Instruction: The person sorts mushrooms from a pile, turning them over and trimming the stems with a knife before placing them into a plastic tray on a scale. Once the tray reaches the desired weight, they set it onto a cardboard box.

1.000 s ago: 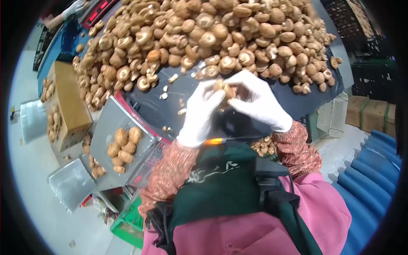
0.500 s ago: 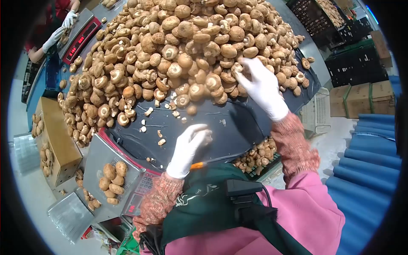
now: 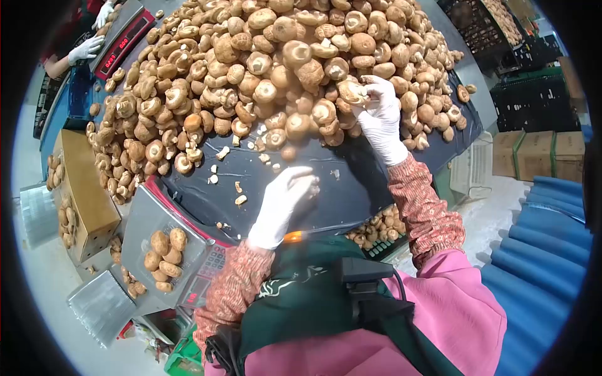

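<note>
A large heap of brown-capped mushrooms (image 3: 213, 94) covers the far part of the dark sheeted table. My right hand (image 3: 380, 122), in a white glove, is at the right front of the heap. Its thumb and fingers pinch a mushroom (image 3: 352, 93), with the pale underside showing. My left hand (image 3: 283, 203), gloved too, hovers over the dark sheet (image 3: 326, 207) in front of the heap. Its fingers are loosely curled with the thumb apart, and no mushroom shows in it. Several mushrooms (image 3: 164, 257) lie on the scale (image 3: 141, 232) at my left.
Loose stem pieces (image 3: 240, 200) lie on the sheet. At left stand a cardboard box (image 3: 91, 200) and a stack of clear bags (image 3: 103, 307). A crate of mushrooms (image 3: 382, 229) sits below the table edge. Across the table, a co-worker's gloved hand (image 3: 86, 50) is beside another scale (image 3: 122, 44).
My right hand has drawn its fingers closed around a mushroom and turned it. My left hand has shifted slightly up. The co-worker's hands have moved apart. The whole view has shifted a little.
</note>
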{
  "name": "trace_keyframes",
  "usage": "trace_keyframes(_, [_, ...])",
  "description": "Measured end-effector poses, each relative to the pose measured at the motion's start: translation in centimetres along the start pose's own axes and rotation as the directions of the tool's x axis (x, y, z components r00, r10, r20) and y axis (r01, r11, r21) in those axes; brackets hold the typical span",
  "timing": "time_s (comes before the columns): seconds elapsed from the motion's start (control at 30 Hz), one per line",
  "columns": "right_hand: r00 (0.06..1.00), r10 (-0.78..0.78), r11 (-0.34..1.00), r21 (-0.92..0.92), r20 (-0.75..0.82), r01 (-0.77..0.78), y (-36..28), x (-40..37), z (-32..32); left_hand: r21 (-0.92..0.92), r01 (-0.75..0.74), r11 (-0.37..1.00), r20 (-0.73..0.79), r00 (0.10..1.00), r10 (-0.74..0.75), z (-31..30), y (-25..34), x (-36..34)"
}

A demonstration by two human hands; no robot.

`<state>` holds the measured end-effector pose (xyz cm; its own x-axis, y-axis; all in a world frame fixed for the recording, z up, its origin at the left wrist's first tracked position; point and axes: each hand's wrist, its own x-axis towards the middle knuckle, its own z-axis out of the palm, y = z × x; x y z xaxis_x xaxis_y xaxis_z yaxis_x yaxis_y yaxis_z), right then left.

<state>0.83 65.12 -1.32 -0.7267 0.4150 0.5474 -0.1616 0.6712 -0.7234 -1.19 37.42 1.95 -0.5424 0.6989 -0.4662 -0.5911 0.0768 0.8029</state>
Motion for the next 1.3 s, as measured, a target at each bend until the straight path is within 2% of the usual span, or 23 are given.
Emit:
trace_keyframes(0.07, [0.998,0.053,0.987,0.152,-0.022,-0.049,-0.7,-0.9,0.5,0.011,-0.007,1.0,0.027,1.0,0.007,0.4,0.5,0.7])
trace_keyframes(0.2, [0.994,0.111,0.952,0.287,0.008,-0.109,-1.4,-2.0,1.1,0.015,-0.075,0.997,0.063,0.995,0.074,0.9,0.9,2.4])
trace_keyframes(0.3, [0.991,0.107,0.99,0.084,0.081,-0.114,-3.2,-2.5,0.7,-0.054,-0.143,0.988,0.088,0.985,0.147,1.2,1.2,3.3])
trace_keyframes(0.33, [0.992,0.1,0.992,0.075,0.082,-0.106,-3.9,-2.4,0.8,-0.071,-0.144,0.987,0.064,0.987,0.149,1.4,1.3,3.5])
trace_keyframes(0.43, [0.984,0.106,0.986,0.116,0.14,-0.122,-4.3,-2.8,1.2,-0.117,-0.206,0.972,-0.011,0.979,0.206,2.3,2.1,3.7])
trace_keyframes(0.47, [0.979,0.143,0.969,0.182,0.144,-0.168,-4.9,-3.0,1.4,-0.13,-0.236,0.963,-0.036,0.972,0.233,2.4,2.2,3.7])
trace_keyframes(0.57, [0.982,0.055,0.985,0.152,0.182,-0.083,-4.2,-4.4,2.0,-0.144,-0.249,0.958,-0.095,0.967,0.237,2.1,2.0,3.6])
trace_keyframes(0.6, [0.966,0.135,0.963,0.2,0.22,-0.18,-4.9,-4.8,1.9,-0.178,-0.22,0.959,-0.088,0.974,0.208,2.2,2.3,3.3])
trace_keyframes(0.7, [0.948,0.035,0.996,0.065,0.315,-0.059,-7.2,-4.4,0.2,-0.049,-0.185,0.982,-0.107,0.978,0.179,1.7,2.2,2.9])
trace_keyframes(0.73, [0.924,0.01,0.999,-0.035,0.383,0.004,-7.7,-4.5,-1.2,-0.064,-0.196,0.978,-0.12,0.975,0.188,1.4,1.7,3.0])
trace_keyframes(0.77, [0.896,-0.004,0.998,-0.058,0.444,0.034,-8.0,-4.6,-2.6,-0.075,-0.194,0.978,-0.126,0.975,0.184,0.8,1.4,2.9])
trace_keyframes(0.8, [0.822,0.087,0.986,-0.165,0.562,0.009,-8.3,-5.1,-4.6,-0.088,-0.188,0.978,-0.134,0.975,0.176,0.1,1.1,2.7])
trace_keyframes(0.83, [0.717,0.173,0.965,-0.262,0.675,0.014,-8.3,-5.6,-6.5,-0.103,-0.178,0.979,-0.142,0.976,0.162,-0.7,0.7,2.5])
trace_keyframes(0.9, [0.435,0.321,0.906,-0.407,0.842,0.12,-8.4,-6.5,-10.5,-0.107,-0.137,0.985,-0.184,0.976,0.116,-2.0,-0.2,2.6])
trace_keyframes(0.97, [0.233,0.511,0.82,-0.551,0.827,0.157,-8.6,-6.5,-11.5,-0.153,-0.103,0.983,-0.231,0.971,0.066,-2.8,-1.6,3.0])
trace_keyframes(1.03, [0.483,0.356,0.9,-0.432,0.8,0.051,-7.8,-6.9,-10.1,-0.315,-0.122,0.941,-0.265,0.964,0.036,-3.3,-4.3,4.6])
trace_keyframes(1.07, [0.51,0.354,0.908,-0.419,0.784,0.014,-7.4,-6.6,-8.8,-0.358,-0.109,0.927,-0.277,0.961,0.006,-3.8,-5.4,5.3])
trace_keyframes(1.1, [0.601,0.278,0.927,-0.373,0.75,0.037,-6.6,-6.9,-7.2,-0.398,-0.096,0.912,-0.289,0.957,-0.025,-4.1,-6.0,5.6])
trace_keyframes(1.17, [0.648,0.257,0.917,-0.392,0.717,0.07,-6.4,-6.7,-3.8,-0.381,-0.078,0.921,-0.298,0.954,-0.042,-4.9,-6.3,5.2])
trace_keyframes(1.23, [0.654,0.23,0.942,-0.333,0.72,0.035,-6.4,-6.9,-1.0,-0.311,-0.029,0.95,-0.287,0.956,-0.065,-5.6,-5.3,4.0])
trace_keyframes(1.27, [0.659,0.217,0.953,-0.303,0.72,0.018,-6.4,-7.2,0.0,-0.204,0.045,0.978,-0.331,0.937,-0.113,-5.9,-4.6,3.2])
trace_keyframes(1.3, [0.664,0.196,0.959,-0.282,0.721,0.024,-6.5,-7.5,0.6,0.048,-0.007,0.999,-0.466,0.885,0.029,-6.3,-4.8,2.4])
